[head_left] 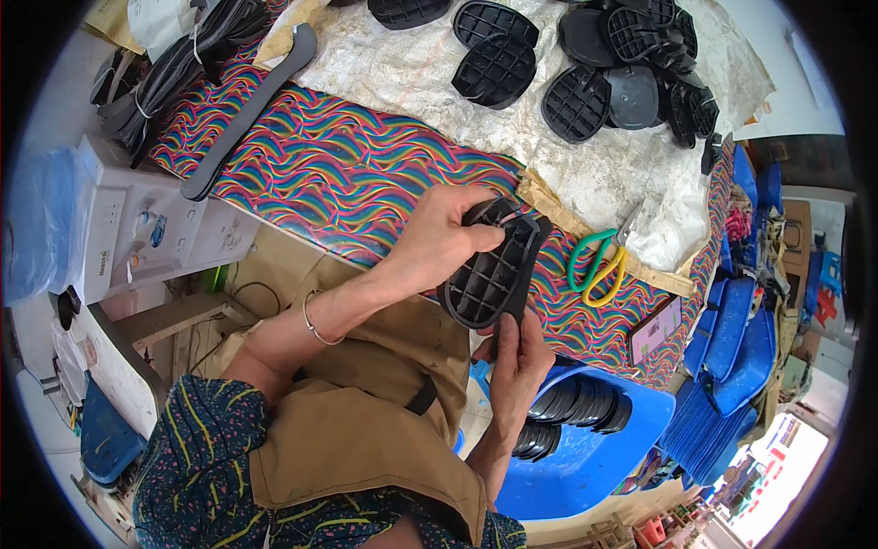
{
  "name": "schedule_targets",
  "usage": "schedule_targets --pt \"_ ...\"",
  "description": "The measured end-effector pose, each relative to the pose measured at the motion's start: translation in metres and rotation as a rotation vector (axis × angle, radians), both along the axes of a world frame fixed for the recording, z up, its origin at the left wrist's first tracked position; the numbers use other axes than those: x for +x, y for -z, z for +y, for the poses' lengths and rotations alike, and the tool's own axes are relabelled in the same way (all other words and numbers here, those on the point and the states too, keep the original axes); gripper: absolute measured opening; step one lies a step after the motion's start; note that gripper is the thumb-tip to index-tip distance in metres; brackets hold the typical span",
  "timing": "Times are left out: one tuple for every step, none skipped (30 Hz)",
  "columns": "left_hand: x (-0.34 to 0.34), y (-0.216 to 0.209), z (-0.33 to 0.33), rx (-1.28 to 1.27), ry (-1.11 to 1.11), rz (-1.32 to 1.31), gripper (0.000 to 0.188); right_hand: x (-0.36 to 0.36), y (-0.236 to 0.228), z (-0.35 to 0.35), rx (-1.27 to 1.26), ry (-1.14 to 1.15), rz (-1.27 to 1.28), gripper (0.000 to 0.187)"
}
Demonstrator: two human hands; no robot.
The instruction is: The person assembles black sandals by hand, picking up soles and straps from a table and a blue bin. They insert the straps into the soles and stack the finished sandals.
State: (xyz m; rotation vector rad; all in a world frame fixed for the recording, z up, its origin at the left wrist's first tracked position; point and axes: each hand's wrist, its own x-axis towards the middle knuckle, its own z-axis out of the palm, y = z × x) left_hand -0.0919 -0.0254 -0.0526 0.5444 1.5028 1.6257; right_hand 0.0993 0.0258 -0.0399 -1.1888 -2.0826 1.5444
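Note:
Between my hands, over the table's front edge, is a black oval plastic piece (480,285) with a grid of ribs on its upturned face. My left hand (444,233) is closed on its upper end, the thumb pressing near the rim. My right hand (519,359) grips its lower end from below, along with a dark flat strap (530,274) running along the piece's right side. Whether the strap is fastened to it, I cannot tell. Some of the right fingers are hidden behind the piece. To the right lie scissors (599,267) with one green and one yellow handle.
Several similar black pieces (576,102) lie on a whitish sheet (631,183) at the back. A long dark strap (247,114) and bundled strips (165,87) are at the left. A phone (656,331) lies right. Below, a blue tub (585,467) holds black curved pieces (576,403).

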Motion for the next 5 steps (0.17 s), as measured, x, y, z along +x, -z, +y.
schedule_targets --pt "0.002 -0.005 0.0 0.005 -0.001 -0.012 0.017 0.002 0.0 -0.003 0.019 0.016 0.015 0.016" --pt "0.004 -0.007 0.0 0.009 -0.005 -0.026 0.017 0.003 0.0 -0.006 0.039 0.032 0.03 0.016" --pt "0.006 -0.01 -0.001 0.013 -0.01 -0.04 0.017 0.004 0.0 -0.009 0.058 0.047 0.044 0.016" --pt "0.007 -0.011 -0.001 0.016 -0.013 -0.055 0.017 0.004 -0.002 -0.012 0.052 0.061 0.059 0.017" --pt "0.007 -0.01 -0.002 0.036 -0.005 -0.07 0.018 0.003 -0.005 -0.015 0.046 0.075 0.074 0.018"
